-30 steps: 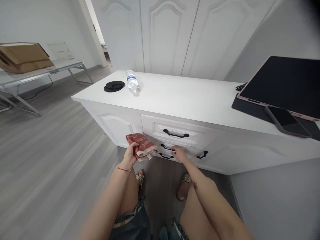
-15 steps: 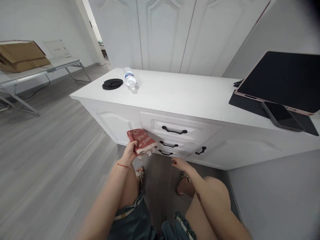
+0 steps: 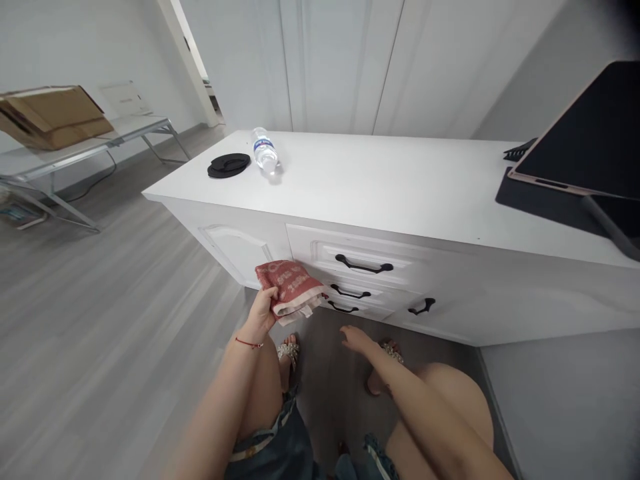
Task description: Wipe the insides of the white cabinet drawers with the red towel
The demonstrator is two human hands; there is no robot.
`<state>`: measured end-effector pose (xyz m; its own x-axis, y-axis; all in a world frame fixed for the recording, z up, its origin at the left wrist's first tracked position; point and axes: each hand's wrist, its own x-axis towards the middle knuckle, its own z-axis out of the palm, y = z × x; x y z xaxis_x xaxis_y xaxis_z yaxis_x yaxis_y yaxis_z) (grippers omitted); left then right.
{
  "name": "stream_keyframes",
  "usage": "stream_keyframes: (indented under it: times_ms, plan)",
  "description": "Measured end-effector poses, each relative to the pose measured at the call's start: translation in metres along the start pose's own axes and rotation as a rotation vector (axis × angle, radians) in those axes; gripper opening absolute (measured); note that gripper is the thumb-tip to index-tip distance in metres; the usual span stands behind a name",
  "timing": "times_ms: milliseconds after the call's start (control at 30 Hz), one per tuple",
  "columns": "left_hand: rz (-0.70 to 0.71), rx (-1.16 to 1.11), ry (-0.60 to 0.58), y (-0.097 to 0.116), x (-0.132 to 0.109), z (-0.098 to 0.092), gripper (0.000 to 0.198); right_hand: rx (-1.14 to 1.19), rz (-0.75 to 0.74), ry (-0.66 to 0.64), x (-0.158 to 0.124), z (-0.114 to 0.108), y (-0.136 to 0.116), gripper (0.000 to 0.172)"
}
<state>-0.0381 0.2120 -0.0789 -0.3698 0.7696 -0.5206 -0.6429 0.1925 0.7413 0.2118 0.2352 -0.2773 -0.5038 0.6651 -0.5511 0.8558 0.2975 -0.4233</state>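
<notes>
My left hand [image 3: 263, 311] is closed on the near left edge of a folded red towel [image 3: 291, 288] with pale lettering and a whitish border. The towel hangs in front of the white drawers, below the countertop's front edge. Over the floor to its right, my right hand [image 3: 356, 339] holds nothing, its fingers loosely bent and a little apart. Closest to that hand are the lower drawer handle [image 3: 343, 307] and the cupboard door handle [image 3: 422, 307], which it does not touch. The top drawer handle [image 3: 364, 265] sits higher up.
On the white countertop [image 3: 370, 180] are a plastic bottle [image 3: 265, 152] lying on its side, black round pads [image 3: 229, 165], a tablet [image 3: 590, 140] and a phone [image 3: 617, 223]. A cardboard box [image 3: 57, 117] rests on a folding table [image 3: 135, 127] at the left.
The view has turned slightly, shifting the countertop things at the right further right. The towel stays in my left hand. My right hand sits slightly lower, still empty.
</notes>
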Motion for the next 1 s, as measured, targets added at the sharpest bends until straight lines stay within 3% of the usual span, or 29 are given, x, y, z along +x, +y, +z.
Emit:
stream_keyframes:
  times_ms: [133,467,800,1000]
  plan:
    - [-0.036,0.006,-0.085,0.002,-0.003,-0.002,0.02,0.03,0.048,0.068,0.018,0.013,0.011,0.054]
    - [0.027,0.094,0.026,0.005,-0.007,0.005,0.023,0.121,0.237,0.248,0.068,0.027,0.04,0.054]
    - [0.007,0.165,0.034,-0.002,0.0,0.005,0.023,0.187,0.243,0.243,0.089,0.037,0.033,0.053]
    - [0.003,0.194,0.138,0.0,0.003,0.007,0.025,0.142,0.315,0.168,0.088,0.032,0.02,0.062]
